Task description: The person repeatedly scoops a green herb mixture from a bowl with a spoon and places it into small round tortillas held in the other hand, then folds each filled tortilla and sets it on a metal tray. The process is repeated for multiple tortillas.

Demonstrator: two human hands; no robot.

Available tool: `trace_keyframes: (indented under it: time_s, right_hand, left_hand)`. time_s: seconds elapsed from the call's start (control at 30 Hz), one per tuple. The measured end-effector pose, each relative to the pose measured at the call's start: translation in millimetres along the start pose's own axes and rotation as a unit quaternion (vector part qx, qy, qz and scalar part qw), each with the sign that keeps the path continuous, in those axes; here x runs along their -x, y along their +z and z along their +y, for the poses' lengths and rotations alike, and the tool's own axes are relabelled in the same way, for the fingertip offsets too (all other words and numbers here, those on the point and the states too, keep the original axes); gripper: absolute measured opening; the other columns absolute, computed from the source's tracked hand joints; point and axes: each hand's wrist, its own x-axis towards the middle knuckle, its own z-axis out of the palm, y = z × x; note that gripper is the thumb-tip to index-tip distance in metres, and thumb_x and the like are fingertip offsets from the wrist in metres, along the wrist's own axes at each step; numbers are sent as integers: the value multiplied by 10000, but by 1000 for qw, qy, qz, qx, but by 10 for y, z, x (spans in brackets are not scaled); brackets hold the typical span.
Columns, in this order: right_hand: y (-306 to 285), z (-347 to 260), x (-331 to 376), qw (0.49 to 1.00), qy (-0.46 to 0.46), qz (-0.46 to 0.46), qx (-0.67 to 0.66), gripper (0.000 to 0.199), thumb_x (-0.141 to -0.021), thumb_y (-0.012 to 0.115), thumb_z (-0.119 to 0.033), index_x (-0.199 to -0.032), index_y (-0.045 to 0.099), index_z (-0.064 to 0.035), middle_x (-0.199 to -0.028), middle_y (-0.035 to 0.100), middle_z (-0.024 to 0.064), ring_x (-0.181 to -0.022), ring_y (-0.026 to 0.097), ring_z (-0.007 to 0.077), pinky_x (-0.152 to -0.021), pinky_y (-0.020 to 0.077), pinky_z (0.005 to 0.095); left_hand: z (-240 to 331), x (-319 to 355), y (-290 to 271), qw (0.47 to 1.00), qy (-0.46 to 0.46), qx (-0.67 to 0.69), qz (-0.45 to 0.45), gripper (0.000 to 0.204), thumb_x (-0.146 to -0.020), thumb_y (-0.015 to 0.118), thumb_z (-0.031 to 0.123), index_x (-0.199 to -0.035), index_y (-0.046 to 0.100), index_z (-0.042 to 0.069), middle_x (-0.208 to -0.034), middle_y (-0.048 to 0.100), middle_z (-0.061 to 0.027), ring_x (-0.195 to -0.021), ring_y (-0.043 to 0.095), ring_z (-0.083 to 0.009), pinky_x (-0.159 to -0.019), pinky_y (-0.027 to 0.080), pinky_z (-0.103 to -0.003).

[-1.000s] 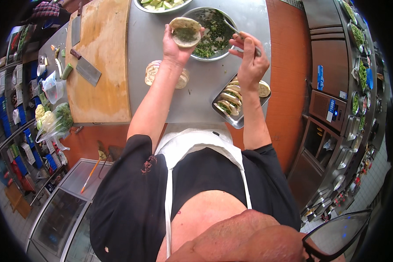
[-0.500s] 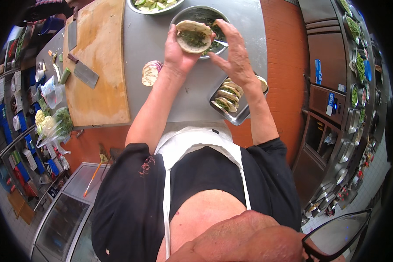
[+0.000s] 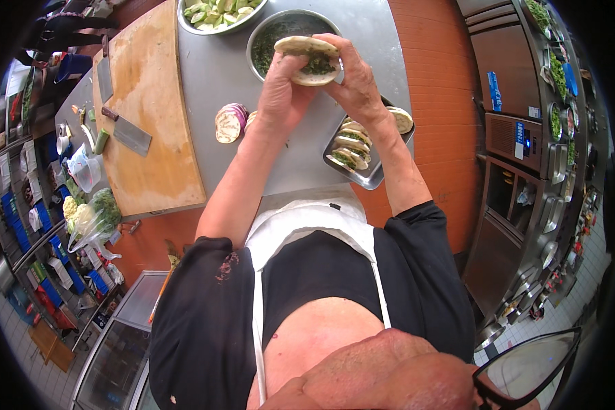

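Note:
Above the table's far part, my left hand [image 3: 285, 92] and my right hand [image 3: 357, 83] both hold a split round eggplant slice [image 3: 311, 80]. Dark green chopped filling [image 3: 319, 63] shows between its two pale halves. The left thumb lies in the opening; my right fingers grip the right rim. Behind it stands a steel bowl [image 3: 250, 49] of green filling, partly hidden by the hands. Right of my wrists, a metal tray [image 3: 370, 180] holds several filled slices [image 3: 352, 149] in a row, with another pale slice [image 3: 402, 119] at its far right. Cut eggplant [image 3: 231, 124] with a purple rim lies to the left.
A wooden board [image 3: 154, 75] covers the table's left side, with a cleaver [image 3: 131, 135] and a second cleaver [image 3: 104, 78] on it. A bowl of pale green chunks [image 3: 219, 15] stands at the far edge. Bagged vegetables [image 3: 96, 215] sit by the board's left edge.
My right hand has come in from beside the slice and now grips its right rim. My left thumb has moved into the opening. The view has shifted slightly.

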Motion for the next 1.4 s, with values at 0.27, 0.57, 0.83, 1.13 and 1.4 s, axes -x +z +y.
trace_keyframes:
  time_s: [0.27, 0.57, 0.83, 1.13, 1.4]
  right_hand:
    - [-250, -88, -24, 994, 92, -38, -50, 568, -956, 855, -53, -1464, 604, -104, -1275, 753, 40, -1263, 689, 178, -1075, 561, 375]
    - [-189, -79, -144, 967, 75, -85, -228, 503, -1016, 793, 6, -1480, 615, -68, -1292, 729, 11, -1232, 685, 124, -1102, 578, 311]
    - [-30, 0, -160, 912, 87, -64, -395, 481, -1031, 784, -5, -1477, 617, -74, -1298, 727, 16, -1237, 683, 108, -1072, 599, 288]
    - [-119, -47, -223, 968, 46, -83, -233, 461, -1032, 787, -22, -1467, 638, -59, -1354, 695, 19, -1245, 671, 113, -1078, 591, 289]
    - [-69, -116, -296, 982, 51, -89, -161, 418, -984, 845, -78, -1373, 693, -43, -1255, 759, 55, -1147, 739, 178, -1024, 619, 346]
  left_hand:
    - [205, 129, -156, 987, 13, -111, -111, 742, -1006, 791, 361, -1625, 477, 98, -1542, 603, -138, -1429, 609, -310, -1230, 515, -564]
    - [385, 77, -371, 945, 143, -267, -127, 557, -1009, 819, 17, -1504, 570, 73, -1366, 706, -81, -1280, 689, -182, -1094, 618, -355]
    - [329, 233, -283, 885, 342, -312, -46, 476, -965, 815, -88, -1373, 606, 45, -1476, 587, -132, -1362, 654, -252, -1074, 655, -383]
    - [383, 212, -316, 833, 381, -396, -58, 527, -942, 822, -100, -1414, 635, 45, -1542, 561, -138, -1407, 638, -291, -1107, 636, -401]
    - [519, 198, -356, 926, 192, -321, -55, 437, -1012, 763, -97, -1417, 630, 0, -1299, 750, -75, -1246, 702, -159, -1078, 599, -320]
